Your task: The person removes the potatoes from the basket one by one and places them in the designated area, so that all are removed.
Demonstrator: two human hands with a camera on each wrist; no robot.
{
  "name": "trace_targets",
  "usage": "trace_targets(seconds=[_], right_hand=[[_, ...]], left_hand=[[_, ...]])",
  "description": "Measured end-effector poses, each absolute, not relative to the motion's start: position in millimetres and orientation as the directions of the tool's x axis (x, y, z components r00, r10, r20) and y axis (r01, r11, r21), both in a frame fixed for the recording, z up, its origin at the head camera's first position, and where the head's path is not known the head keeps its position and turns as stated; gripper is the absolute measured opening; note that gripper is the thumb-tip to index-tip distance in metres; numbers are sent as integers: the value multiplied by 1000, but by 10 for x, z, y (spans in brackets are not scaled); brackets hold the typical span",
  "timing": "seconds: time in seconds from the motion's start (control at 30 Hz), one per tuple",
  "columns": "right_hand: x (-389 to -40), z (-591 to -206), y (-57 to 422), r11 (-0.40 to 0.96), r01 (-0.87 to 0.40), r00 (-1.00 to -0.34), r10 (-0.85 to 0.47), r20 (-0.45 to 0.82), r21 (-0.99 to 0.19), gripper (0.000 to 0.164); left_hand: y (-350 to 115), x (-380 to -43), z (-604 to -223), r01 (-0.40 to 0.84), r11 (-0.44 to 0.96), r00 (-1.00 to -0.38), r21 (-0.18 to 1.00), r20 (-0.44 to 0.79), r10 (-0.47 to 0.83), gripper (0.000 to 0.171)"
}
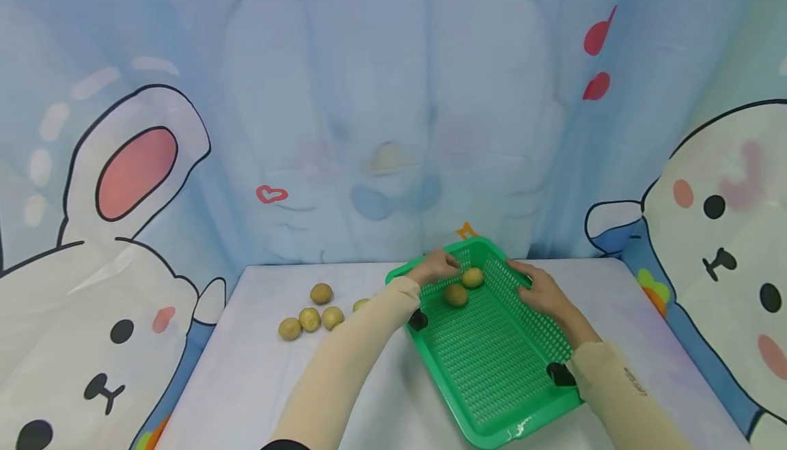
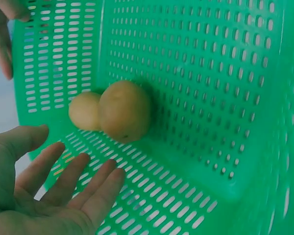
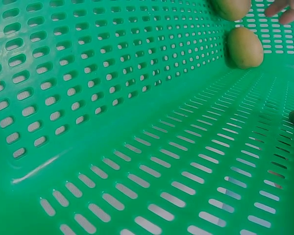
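Note:
A green plastic basket with slotted walls stands at an angle on the table. Two potatoes lie against each other inside it near the far end, with the larger one in front in the left wrist view. Over the basket's far left corner is my left hand; its fingers are spread and loosely bent in the left wrist view, holding nothing. My right hand grips the right wall at the rim, thumb inside and fingers outside. Through the slots, parts of those fingers show in the right wrist view.
On the white-covered table, several potatoes lie left of the basket, one of them partly hidden by my left sleeve. A blue printed curtain hangs right behind the table's far edge.

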State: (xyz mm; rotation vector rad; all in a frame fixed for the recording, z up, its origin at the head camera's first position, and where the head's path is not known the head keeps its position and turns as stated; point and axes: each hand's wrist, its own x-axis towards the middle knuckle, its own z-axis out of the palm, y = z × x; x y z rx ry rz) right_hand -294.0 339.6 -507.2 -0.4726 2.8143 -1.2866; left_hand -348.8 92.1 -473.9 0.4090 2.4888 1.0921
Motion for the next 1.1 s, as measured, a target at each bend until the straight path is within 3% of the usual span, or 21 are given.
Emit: trace_targets(seconds=[1.1], right_hand=[[-2974,-5119,3382,652,-270,-955,-277,108,-708,63]], left_hand=[[1087,-3453,-5121,-76,694,-920,716,-319,228,29]])
